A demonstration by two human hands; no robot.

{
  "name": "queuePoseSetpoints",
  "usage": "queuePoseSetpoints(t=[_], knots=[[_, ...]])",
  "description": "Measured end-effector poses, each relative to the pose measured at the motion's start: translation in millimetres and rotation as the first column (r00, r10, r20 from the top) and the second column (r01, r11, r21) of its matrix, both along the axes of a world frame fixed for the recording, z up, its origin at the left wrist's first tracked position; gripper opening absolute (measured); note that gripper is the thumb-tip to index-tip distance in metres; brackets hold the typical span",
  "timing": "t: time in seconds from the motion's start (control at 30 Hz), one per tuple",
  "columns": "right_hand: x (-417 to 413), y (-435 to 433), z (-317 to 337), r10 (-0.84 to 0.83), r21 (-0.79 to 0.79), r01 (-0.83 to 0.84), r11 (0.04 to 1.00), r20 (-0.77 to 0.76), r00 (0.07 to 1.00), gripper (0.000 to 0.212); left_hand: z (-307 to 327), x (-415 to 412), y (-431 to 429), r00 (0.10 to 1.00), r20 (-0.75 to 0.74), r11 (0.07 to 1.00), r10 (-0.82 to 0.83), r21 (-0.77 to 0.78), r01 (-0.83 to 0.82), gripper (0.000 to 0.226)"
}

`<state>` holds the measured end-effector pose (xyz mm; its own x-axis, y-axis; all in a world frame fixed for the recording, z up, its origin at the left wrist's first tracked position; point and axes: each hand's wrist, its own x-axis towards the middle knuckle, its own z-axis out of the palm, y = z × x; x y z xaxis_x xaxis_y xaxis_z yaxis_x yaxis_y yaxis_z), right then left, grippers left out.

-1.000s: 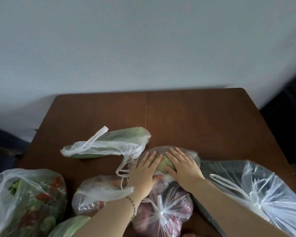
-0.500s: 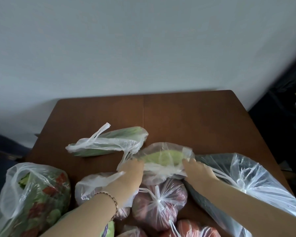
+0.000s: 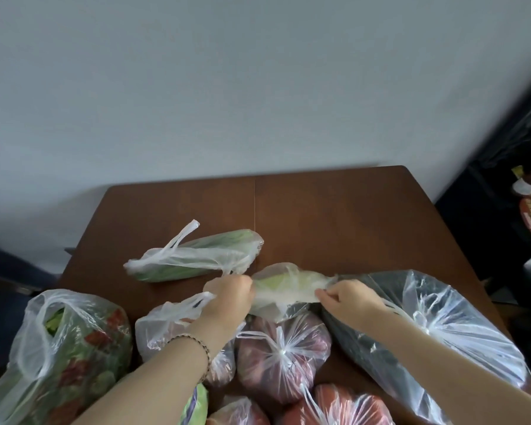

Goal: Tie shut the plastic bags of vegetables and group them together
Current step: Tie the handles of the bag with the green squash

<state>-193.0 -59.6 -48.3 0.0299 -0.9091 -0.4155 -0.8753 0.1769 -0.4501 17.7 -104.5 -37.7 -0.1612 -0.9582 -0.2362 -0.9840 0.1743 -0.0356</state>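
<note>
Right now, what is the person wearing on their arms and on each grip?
The left forearm and right forearm are bare, with no sleeves in view. A thin beaded bracelet circles the wrist behind the left grip; the right grip has no such band. Neither wears a glove.

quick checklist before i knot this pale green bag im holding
1. Grip of left hand on one end of the pale green bag: ok.
2. Grip of right hand on the other end: ok.
3. Knot in this bag: not ok, ends are pulled apart.
4. Bag resting on the table: cannot tell.
5. Neighbouring red bag tied: ok.
6. The long green bag tied: not ok, handles loose.
</note>
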Motion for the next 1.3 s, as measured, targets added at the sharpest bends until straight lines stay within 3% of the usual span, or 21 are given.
queuePoseSetpoints(t=[0.03,0.07,0.17,0.23,0.3,0.4,0.47,0.57,0.63,0.7,0.77,0.87,0.97,1.03,1.17,1.3], knots=[[1.5,3.1,-5.2,-0.029,-0.008,0.029,1.0,0.008,1.0,0.057,-8.8,-1.1,-0.2,1.0,-0.012,1.0,-0.026,0.001,0.026,0.016],[3.6,5.8,-7.1,-0.063,-0.037,0.064,0.997,0.032,0.998,0.056,-16.9,-2.1,-0.3,0.998,-0.057,0.999,0.022,0.041,-0.02,0.019],[9.4,8.8,-2.2,-0.169,-0.12,0.207,0.971,0.266,0.949,0.052,-20.1,1.9,2.5,0.978,-0.19,0.995,0.087,-0.025,-0.094,0.042],[12.0,7.3,11.5,-0.223,-0.07,0.307,0.949,0.538,0.813,0.046,-12.8,0.7,7.7,0.916,-0.396,0.991,0.065,-0.084,-0.107,0.05],[17.2,5.7,25.1,-0.217,0.023,0.297,0.955,0.735,0.643,0.035,-4.5,0.7,14.0,0.805,-0.593,0.994,0.013,-0.079,-0.074,0.054],[27.3,-0.7,28.7,-0.205,0.05,0.307,0.951,0.843,0.498,0.021,15.8,-2.3,20.8,0.647,-0.759,0.995,0.074,0.014,-0.098,0.05],[37.1,-6.3,31.2,-0.181,0.0,0.331,0.944,0.837,0.516,0.013,25.4,-2.8,21.4,0.587,-0.807,0.997,0.068,0.034,-0.069,0.049],[51.3,-12.5,28.7,-0.033,-0.129,0.155,0.979,0.656,0.754,0.027,44.3,-10.0,17.6,0.548,-0.836,1.0,-0.023,-0.012,0.024,0.054],[60.4,-14.4,25.4,0.103,-0.132,-0.045,0.99,0.468,0.878,0.006,53.1,-18.0,12.7,0.527,-0.849,0.997,-0.041,0.003,0.081,0.052],[65.9,-13.7,23.9,0.125,-0.106,-0.088,0.99,0.419,0.899,0.019,57.0,-25.0,8.3,0.47,-0.883,0.989,0.01,0.078,0.124,0.04],[65.7,-14.4,27.6,0.016,-0.067,0.021,0.998,0.507,0.862,0.034,52.9,-26.6,5.2,0.413,-0.909,0.988,0.048,0.104,0.116,0.033],[60.0,-16.6,25.7,-0.086,0.015,0.096,0.995,0.593,0.8,0.038,36.5,-20.1,0.7,0.533,-0.844,0.976,0.056,0.159,0.148,0.046],[59.0,-17.7,18.9,-0.131,0.058,0.124,0.991,0.671,0.73,0.032,18.9,-16.3,0.4,0.691,-0.716,0.938,-0.103,0.16,0.306,0.036],[59.1,-19.2,16.0,-0.159,0.009,0.224,0.974,0.734,0.66,0.032,6.4,-13.5,-2.4,0.746,-0.64,0.941,-0.185,0.103,0.322,0.043],[56.6,-23.6,8.5,-0.255,-0.093,0.456,0.885,0.724,0.642,0.033,-2.6,-11.6,-6.6,0.719,-0.69,0.969,-0.088,0.106,0.221,0.038],[68.0,-24.9,6.7,-0.441,0.046,0.644,0.764,0.765,0.469,0.024,-6.2,-17.5,-5.7,0.622,-0.766,0.974,0.158,0.224,0.028,0.03]])
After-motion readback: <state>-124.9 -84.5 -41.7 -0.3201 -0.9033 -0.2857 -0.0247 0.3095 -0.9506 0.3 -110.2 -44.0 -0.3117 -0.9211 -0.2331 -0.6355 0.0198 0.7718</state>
